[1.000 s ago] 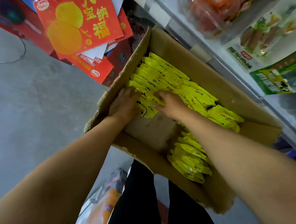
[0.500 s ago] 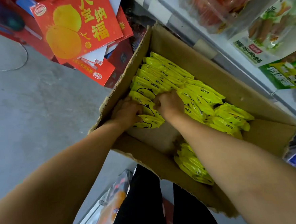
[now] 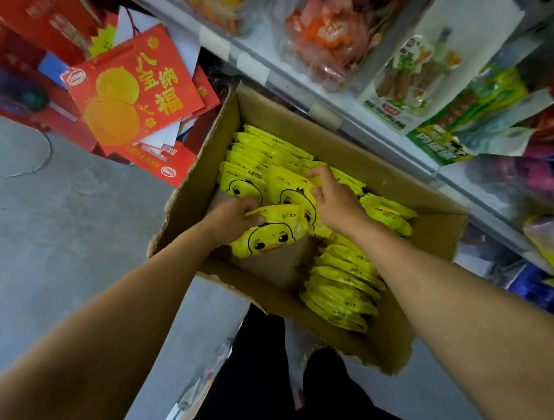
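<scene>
1. Left hand: forearm reaching in from lower left, fingers curled over the top edge of a bunch of yellow duck packets, gripping it.
2. Right hand: forearm in from lower right, fingers and thumb curled round the same bunch at its far side.
3. Bunch: front packet tilted face-up, mid cardboard box.
4. Remaining packets: stacked in rows inside the box.
5. Box: just beside shelf.

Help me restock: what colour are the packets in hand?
Yellow packets, cartoon duck face; head view.
</scene>
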{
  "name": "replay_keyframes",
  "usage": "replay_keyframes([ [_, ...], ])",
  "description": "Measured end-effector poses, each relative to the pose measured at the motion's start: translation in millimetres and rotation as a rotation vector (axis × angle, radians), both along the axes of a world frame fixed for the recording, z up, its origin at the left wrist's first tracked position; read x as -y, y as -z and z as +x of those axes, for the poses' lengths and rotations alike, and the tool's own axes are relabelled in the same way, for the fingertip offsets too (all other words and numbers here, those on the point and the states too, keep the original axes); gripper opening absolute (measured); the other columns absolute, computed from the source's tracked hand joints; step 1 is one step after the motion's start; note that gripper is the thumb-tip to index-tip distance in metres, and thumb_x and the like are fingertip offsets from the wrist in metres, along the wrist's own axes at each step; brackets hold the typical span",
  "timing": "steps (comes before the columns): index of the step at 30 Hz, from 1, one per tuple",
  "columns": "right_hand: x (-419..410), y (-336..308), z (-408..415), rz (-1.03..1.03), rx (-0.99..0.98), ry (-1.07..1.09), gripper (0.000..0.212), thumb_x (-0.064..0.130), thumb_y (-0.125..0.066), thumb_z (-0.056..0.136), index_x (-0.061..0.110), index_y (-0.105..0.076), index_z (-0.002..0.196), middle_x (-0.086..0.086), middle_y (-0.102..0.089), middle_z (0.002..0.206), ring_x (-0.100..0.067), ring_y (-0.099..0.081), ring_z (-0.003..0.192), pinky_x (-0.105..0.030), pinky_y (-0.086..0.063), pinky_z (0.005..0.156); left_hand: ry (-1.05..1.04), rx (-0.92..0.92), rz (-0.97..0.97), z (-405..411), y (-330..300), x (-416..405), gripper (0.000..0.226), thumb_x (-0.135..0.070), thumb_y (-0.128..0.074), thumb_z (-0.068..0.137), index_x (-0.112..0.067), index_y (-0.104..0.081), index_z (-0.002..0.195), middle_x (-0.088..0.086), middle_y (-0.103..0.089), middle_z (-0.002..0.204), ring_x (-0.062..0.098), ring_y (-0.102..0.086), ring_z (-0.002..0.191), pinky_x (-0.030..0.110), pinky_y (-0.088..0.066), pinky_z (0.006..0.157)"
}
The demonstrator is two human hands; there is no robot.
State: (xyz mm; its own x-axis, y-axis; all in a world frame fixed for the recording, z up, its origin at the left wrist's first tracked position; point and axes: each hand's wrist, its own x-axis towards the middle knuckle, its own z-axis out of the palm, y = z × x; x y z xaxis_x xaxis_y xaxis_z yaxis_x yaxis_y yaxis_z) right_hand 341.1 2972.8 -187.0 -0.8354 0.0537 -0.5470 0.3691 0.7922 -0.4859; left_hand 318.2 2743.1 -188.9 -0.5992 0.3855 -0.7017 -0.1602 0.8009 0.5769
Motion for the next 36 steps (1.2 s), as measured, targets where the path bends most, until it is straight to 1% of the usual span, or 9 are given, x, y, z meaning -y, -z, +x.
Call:
replay_keyframes([
  [5, -57.3, -50.8, 33.1, -0.065, -0.153, 0.009, 0.037, 0.016, -0.04, 0.101, 0.043, -0.056, 0.121, -0.005, -0.058, 0.063, -0.019, -0.048, 0.051, -0.036, -0.045, 0.059, -0.132, -0.034, 0.067, 35.6, -44.7, -40.6, 0.026, -0.042, -0.058, 0.093, -0.016, -0.056, 0.092, 0.007, -0.061, 0.089, 0.024, -0.058, 0.084, 0.033, -0.044, 0.072],
  [9, -115.7, -101.4, 85.9, -0.112, -0.268, 0.128, 0.029, 0.016, -0.045, 0.1, 0.031, -0.067, 0.11, 0.009, -0.06, 0.068, -0.004, -0.047, 0.049, -0.019, -0.033, 0.048, -0.222, 0.117, 0.229, 81.0, -88.6, -89.9, 0.078, -0.076, -0.069, 0.065, -0.017, -0.06, 0.116, 0.001, -0.065, 0.119, 0.015, -0.059, 0.111, 0.045, -0.045, 0.102],
  [12, -160.2, -142.6, 142.8, -0.201, -0.381, 0.275, 0.013, 0.03, -0.064, 0.093, 0.033, -0.067, 0.105, 0.01, -0.07, 0.103, -0.009, -0.064, 0.091, -0.025, -0.045, 0.076, -0.159, 0.166, 0.274, 123.5, -141.1, -145.8, 0.066, -0.052, -0.08, 0.07, -0.026, -0.052, 0.124, -0.008, -0.062, 0.116, 0.011, -0.057, 0.111, 0.032, -0.042, 0.102],
  [15, -211.2, -194.0, 206.1, -0.255, -0.524, 0.334, 0.03, 0.023, -0.076, 0.083, 0.031, -0.065, 0.11, 0.002, -0.069, 0.112, -0.011, -0.062, 0.099, -0.03, -0.048, 0.09, -0.048, 0.149, 0.365, 168.3, -188.9, -207.0, 0.034, -0.026, -0.08, 0.077, -0.023, -0.06, 0.104, -0.014, -0.073, 0.096, 0.004, -0.068, 0.095, 0.026, -0.053, 0.09],
  [17, -245.8, -235.9, 251.4, -0.316, -0.636, 0.378, 0.046, 0.011, -0.078, 0.079, 0.028, -0.061, 0.119, 0.005, -0.066, 0.116, -0.009, -0.062, 0.104, -0.029, -0.048, 0.096, 0.036, 0.106, 0.408, 197.2, -216.5, -248.9, 0.029, -0.02, -0.079, 0.078, -0.02, -0.067, 0.104, -0.004, -0.075, 0.099, 0.013, -0.071, 0.093, 0.037, -0.055, 0.089],
  [22, -330.8, -331.2, 358.1, -0.357, -0.851, 0.573, 0.06, 0.002, -0.076, 0.079, 0.029, -0.056, 0.128, 0.005, -0.071, 0.105, -0.001, -0.069, 0.085, -0.02, -0.054, 0.072, 0.26, -0.051, 0.468, 257.8, -300.8, -353.6, 0.042, -0.03, -0.084, 0.07, -0.017, -0.071, 0.108, 0.004, -0.074, 0.104, 0.024, -0.071, 0.098, 0.044, -0.055, 0.091],
  [26, -392.2, -397.1, 424.6, -0.271, -1.031, 0.704, 0.054, 0.006, -0.078, 0.08, 0.027, -0.056, 0.125, 0.011, -0.067, 0.111, 0.013, -0.064, 0.087, -0.011, -0.051, 0.076, 0.4, -0.165, 0.51, 293.6, -358.0, -428.8, 0.042, -0.026, -0.085, 0.069, -0.01, -0.071, 0.105, 0.008, -0.075, 0.1, 0.027, -0.071, 0.093, 0.048, -0.056, 0.087],
  [31, -457.6, -454.6, 482.9, -0.243, -1.158, 0.867, 0.028, 0.008, -0.076, 0.082, 0.014, -0.067, 0.108, 0.005, -0.073, 0.094, 0.003, -0.068, 0.075, -0.015, -0.052, 0.066, 0.593, -0.383, 0.524, 324.0, -420.3, -516.0, 0.04, -0.04, -0.084, 0.068, -0.017, -0.072, 0.098, -0.002, -0.076, 0.093, 0.017, -0.072, 0.087, 0.045, -0.055, 0.087],
  [36, -519.1, -488.7, 515.8, -0.298, -1.233, 0.99, 0.028, 0.005, -0.074, 0.083, 0.014, -0.066, 0.108, 0.008, -0.075, 0.087, -0.008, -0.072, 0.074, -0.025, -0.057, 0.063, 0.643, -0.365, 0.575, 337.8, -464.2, -598.6, 0.052, -0.036, -0.088, 0.065, -0.013, -0.07, 0.107, 0.001, -0.073, 0.107, 0.018, -0.068, 0.102, 0.036, -0.053, 0.092],
])
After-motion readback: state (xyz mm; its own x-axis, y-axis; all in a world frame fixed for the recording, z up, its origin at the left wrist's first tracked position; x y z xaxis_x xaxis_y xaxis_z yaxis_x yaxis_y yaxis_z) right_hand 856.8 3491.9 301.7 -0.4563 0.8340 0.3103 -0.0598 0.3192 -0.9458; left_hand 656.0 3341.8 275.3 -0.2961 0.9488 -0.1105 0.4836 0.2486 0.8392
